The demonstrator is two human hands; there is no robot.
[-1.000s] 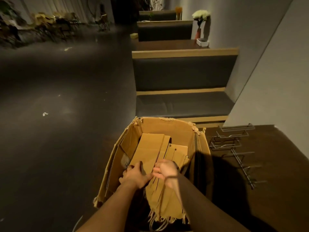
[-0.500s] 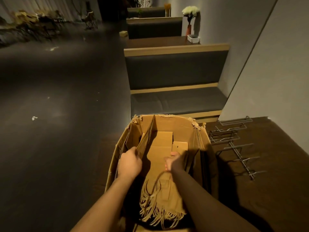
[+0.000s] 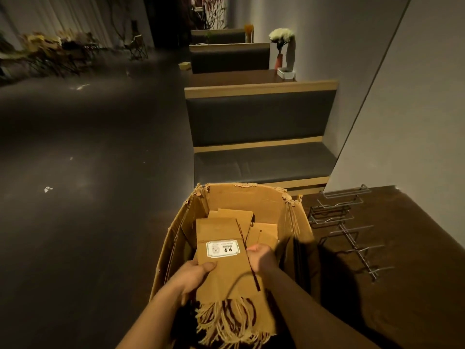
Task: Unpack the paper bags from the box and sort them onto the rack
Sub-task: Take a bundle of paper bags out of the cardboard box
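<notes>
Since half a second ago both hands have come together on a stack of paper bags (image 3: 221, 268) and raised it toward the mouth of the box; the price label (image 3: 223, 248) now faces up where only plain bag faces showed before. Landmark: the cardboard box (image 3: 241, 197), open, torn rim, standing on the dark floor (image 3: 88, 222) with a padded bench (image 3: 261, 162) beyond it. Right of the box, on a brown table surface (image 3: 415, 248), lies the wire rack (image 3: 347, 222), flat, well apart from the hands. Inside the box, more flat bags (image 3: 264, 230) lie behind the lifted stack. The stack sits over the near half of the box, its cord handles (image 3: 226, 321) dangling off the near edge. Left hand (image 3: 193, 275) grips the stack's left edge, thumb on top. Right hand (image 3: 261, 256) holds the right edge, fingers curled around it. Step in hand, as I judge it: unpacking, lift partly done. Next move likely calls for clearing the box's right wall and carrying the stack right to the rack, keeping the loose handles from snagging the torn rim or wire prongs.
</notes>
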